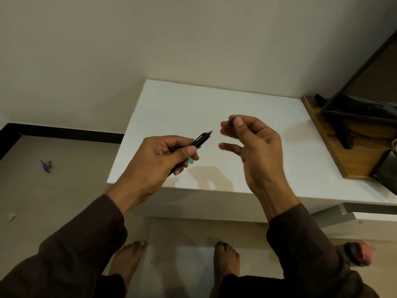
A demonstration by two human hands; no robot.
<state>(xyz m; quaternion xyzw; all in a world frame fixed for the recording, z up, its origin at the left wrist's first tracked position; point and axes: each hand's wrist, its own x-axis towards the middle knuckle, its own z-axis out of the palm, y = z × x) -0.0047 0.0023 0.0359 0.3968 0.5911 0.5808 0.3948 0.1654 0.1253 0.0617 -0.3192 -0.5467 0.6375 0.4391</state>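
Observation:
My left hand (163,155) grips a black pen (200,141) above the white table (268,160); the pen's end points up and to the right. My right hand (253,145) is raised a short way to the right of the pen's end, palm turned toward me. Its thumb and forefinger pinch a small dark piece (231,122), mostly hidden by the fingertips; the other fingers are loosely spread. A small teal object (191,161) lies on the table just below my left fingers.
A wooden board (335,147) with a black stand (348,117) sits at the table's right end, and a dark flat device (386,171) lies beside it. The wall is right behind the table. My bare feet (226,261) stand on the floor below, with scraps on the floor to the left.

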